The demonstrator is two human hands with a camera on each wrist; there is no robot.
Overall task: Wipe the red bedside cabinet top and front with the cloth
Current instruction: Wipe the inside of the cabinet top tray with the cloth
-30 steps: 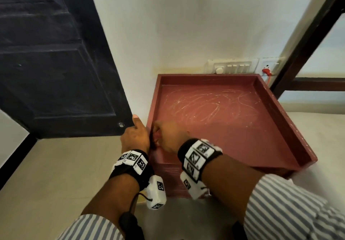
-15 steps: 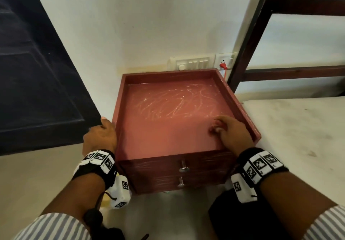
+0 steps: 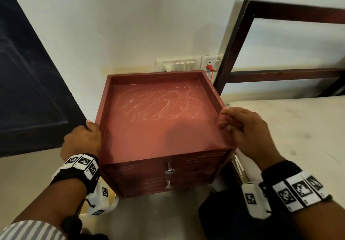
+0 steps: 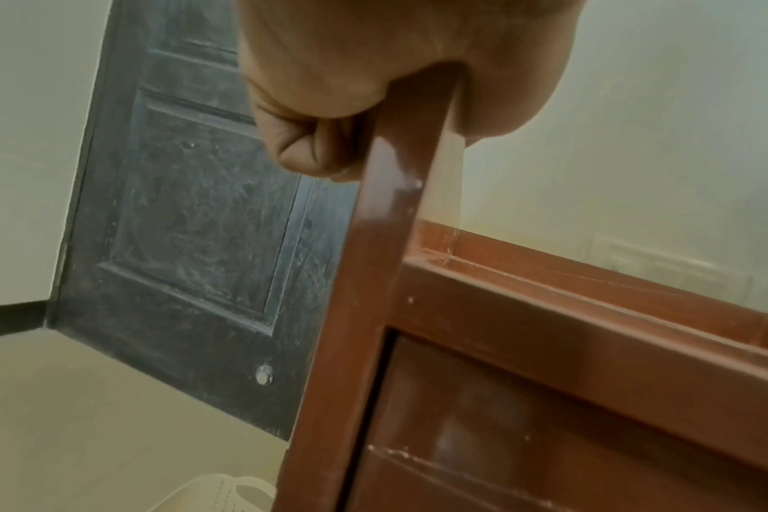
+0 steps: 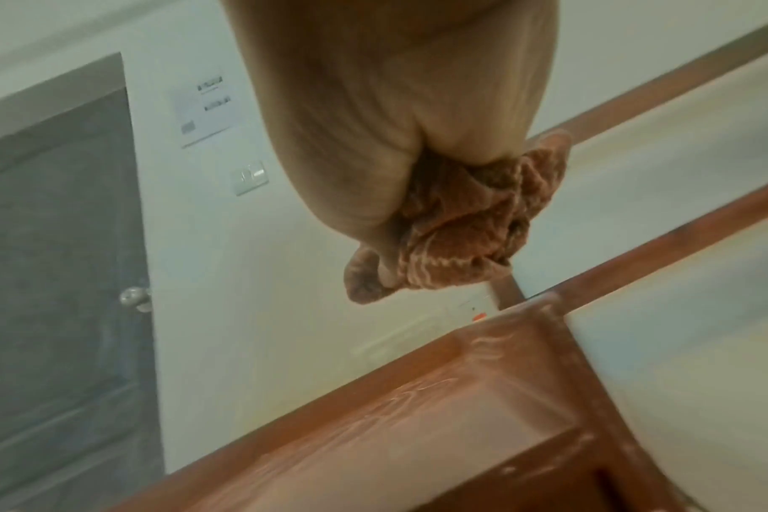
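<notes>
The red bedside cabinet (image 3: 158, 127) stands against the wall, its rimmed top marked with pale scribbles and two drawers with metal knobs on the front. My left hand (image 3: 84, 138) grips the left rim (image 4: 400, 194), thumb on one side and curled fingers on the other. My right hand (image 3: 244, 129) is at the right rim, near the front corner. It is balled round a crumpled reddish cloth (image 5: 456, 225), which bulges out of the fist. In the head view the cloth is mostly hidden inside the fist.
A dark door (image 3: 28, 82) stands left of the cabinet. A switch panel (image 3: 179, 65) and a socket with a red plug (image 3: 210, 66) sit on the wall behind. A dark bed frame (image 3: 233, 45) and pale mattress (image 3: 298, 127) are close on the right.
My right hand with the cloth has travelled from the cabinet's front left corner across the top to the right rim. The left hand has stayed on the left rim.
</notes>
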